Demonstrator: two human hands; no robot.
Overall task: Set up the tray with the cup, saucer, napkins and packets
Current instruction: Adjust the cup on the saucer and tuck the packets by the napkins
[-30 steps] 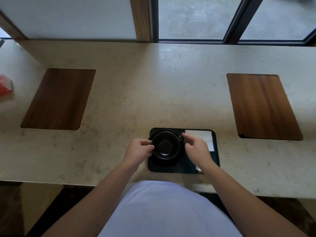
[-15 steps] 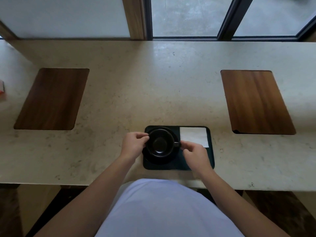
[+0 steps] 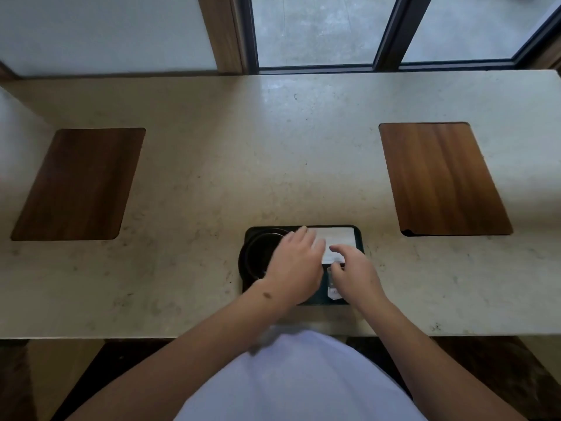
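Observation:
A black tray [image 3: 360, 237] lies near the counter's front edge. On its left half a black cup [image 3: 260, 253] stands on a black saucer [image 3: 242, 264]. A white napkin [image 3: 338, 238] covers the tray's far right part, and small packets [image 3: 332, 292] lie at its near right. My left hand [image 3: 299, 264] reaches across the cup's right side, fingers stretched toward the napkin's left edge and holding nothing. My right hand [image 3: 355, 275] hovers over the tray's right half, its fingertips on the napkin's near edge above the packets. The blur hides whether they pinch anything.
The beige stone counter [image 3: 273, 147] holds two wooden placemats, one at the left [image 3: 79, 183] and one at the right [image 3: 440, 177]. Dark window frames [image 3: 385, 34] rise behind the counter. My white shirt fills the bottom of the view.
Both hands have let go of the cup. My left hand crossed over it to the right, and my right hand shifted from the cup's handle to the napkin and packets.

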